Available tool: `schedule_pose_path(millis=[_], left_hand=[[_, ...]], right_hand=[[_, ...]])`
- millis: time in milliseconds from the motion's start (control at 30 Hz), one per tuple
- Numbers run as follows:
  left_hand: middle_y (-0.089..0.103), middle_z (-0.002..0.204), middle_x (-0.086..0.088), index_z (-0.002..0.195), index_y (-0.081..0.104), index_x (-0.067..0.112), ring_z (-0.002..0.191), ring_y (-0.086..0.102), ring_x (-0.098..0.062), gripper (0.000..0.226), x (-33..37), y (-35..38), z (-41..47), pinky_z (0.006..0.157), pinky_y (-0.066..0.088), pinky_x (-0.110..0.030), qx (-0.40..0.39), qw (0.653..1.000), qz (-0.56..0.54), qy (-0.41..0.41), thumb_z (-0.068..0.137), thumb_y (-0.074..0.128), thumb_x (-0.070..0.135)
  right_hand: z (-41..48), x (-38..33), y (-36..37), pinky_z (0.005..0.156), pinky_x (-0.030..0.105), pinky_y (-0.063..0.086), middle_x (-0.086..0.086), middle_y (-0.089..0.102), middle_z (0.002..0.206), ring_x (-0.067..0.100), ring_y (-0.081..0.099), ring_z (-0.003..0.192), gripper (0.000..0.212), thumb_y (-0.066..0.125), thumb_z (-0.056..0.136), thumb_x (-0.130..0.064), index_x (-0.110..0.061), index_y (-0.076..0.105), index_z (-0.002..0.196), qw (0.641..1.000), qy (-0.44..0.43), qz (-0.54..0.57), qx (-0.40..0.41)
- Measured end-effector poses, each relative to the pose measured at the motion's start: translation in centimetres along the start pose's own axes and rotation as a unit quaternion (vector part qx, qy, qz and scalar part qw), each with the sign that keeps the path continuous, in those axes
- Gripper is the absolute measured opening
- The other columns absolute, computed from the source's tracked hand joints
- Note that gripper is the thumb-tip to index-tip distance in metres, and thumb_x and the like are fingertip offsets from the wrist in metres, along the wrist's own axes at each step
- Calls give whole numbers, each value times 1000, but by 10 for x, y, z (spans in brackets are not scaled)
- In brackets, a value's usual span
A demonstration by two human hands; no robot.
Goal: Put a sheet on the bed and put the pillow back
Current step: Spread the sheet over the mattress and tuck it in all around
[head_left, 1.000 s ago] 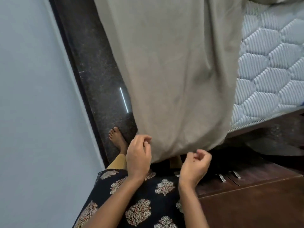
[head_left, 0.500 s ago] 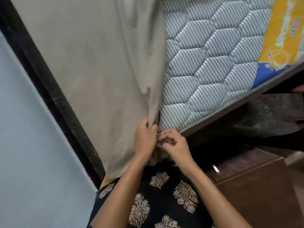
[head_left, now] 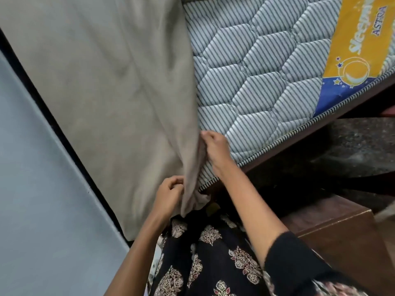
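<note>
My left hand (head_left: 168, 195) and right hand (head_left: 214, 148) pinch hanging edge of sheet (head_left: 106, 92) at mattress (head_left: 256, 82) corner; cloth looks light, limp, best gripped along hem.

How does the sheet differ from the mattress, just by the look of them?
The sheet is plain beige; the mattress is grey-striped, quilted in hexagons, with a yellow and blue label. The sheet hangs loose in folds; the mattress holds a firm, flat side. The left hand, low, and the right hand, higher, grip the sheet, not the mattress. Shared: both are cloth-faced, and they lie against each other.
</note>
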State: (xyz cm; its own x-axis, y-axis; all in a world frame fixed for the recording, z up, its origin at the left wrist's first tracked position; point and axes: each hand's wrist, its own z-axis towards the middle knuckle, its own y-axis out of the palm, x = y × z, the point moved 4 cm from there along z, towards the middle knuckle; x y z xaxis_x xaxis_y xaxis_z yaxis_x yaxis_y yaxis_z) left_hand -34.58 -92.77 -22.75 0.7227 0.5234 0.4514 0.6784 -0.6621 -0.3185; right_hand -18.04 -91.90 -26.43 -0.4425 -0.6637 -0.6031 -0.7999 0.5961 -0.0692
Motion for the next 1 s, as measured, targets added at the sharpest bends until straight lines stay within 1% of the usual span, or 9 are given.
schedule_pose_path(millis=[133,233,333,467,700,767,833,900,1000], left_hand=[[64,106,-4,91,66,24,93,58,-11,35,2,9,0,76,47,-10,-6,1000,15,4,74,50,-1],[65,97,-4,82,64,37,88,60,-16,29,-3,13,8,90,51,-27,9,999,44,4,63,50,19],[64,97,-2,78,61,37,94,60,-22,22,-14,19,15,99,42,-48,20,997,72,0,60,51,29],[50,85,12,75,54,36,88,56,-19,17,8,22,2,101,38,-45,31,995,98,5,60,51,30],[61,88,0,80,59,26,86,57,-21,18,13,18,13,78,41,-28,68,971,214,84,84,56,9],[66,93,1,91,64,19,81,59,-14,15,30,23,13,72,40,-24,101,967,196,124,86,54,9],[67,96,4,98,65,17,81,60,-12,21,61,38,15,73,40,-20,108,961,169,190,84,55,4],[66,102,-1,105,64,14,90,61,-16,30,95,61,19,79,39,-17,71,948,156,269,80,55,-1],[57,118,-7,123,55,16,109,53,-24,43,133,99,43,95,35,-29,-11,933,198,301,81,57,8]], right_hand=[[-1,8,-81,69,32,39,-1,56,60,18,48,72,33,51,93,-9,-15,56,60,994,-28,22,106],[-18,5,-132,69,37,34,21,62,80,34,55,81,24,42,98,-13,-5,59,82,952,-92,-184,226],[-41,22,-203,74,46,41,36,60,106,49,57,97,28,34,101,-21,-1,52,111,864,-22,-339,372],[-47,61,-238,68,48,44,34,61,99,51,59,88,32,25,98,-29,-2,43,102,813,-6,-459,359],[-27,8,-205,82,45,32,25,53,116,44,49,104,39,46,73,1,0,55,111,805,-136,-315,485],[-25,-26,-174,81,43,39,22,58,113,41,54,101,42,45,70,-5,-3,61,109,774,-279,-392,411],[-7,-31,-140,101,49,34,17,46,140,39,41,128,54,42,80,-23,-12,52,131,736,-348,-549,190],[14,-13,-133,114,54,3,0,-8,159,25,-10,146,71,26,84,-55,-35,8,150,732,-266,-627,2],[32,1,-142,110,53,-17,-10,-53,135,16,-44,130,73,-2,69,-71,-46,-32,131,713,-168,-678,-61]])
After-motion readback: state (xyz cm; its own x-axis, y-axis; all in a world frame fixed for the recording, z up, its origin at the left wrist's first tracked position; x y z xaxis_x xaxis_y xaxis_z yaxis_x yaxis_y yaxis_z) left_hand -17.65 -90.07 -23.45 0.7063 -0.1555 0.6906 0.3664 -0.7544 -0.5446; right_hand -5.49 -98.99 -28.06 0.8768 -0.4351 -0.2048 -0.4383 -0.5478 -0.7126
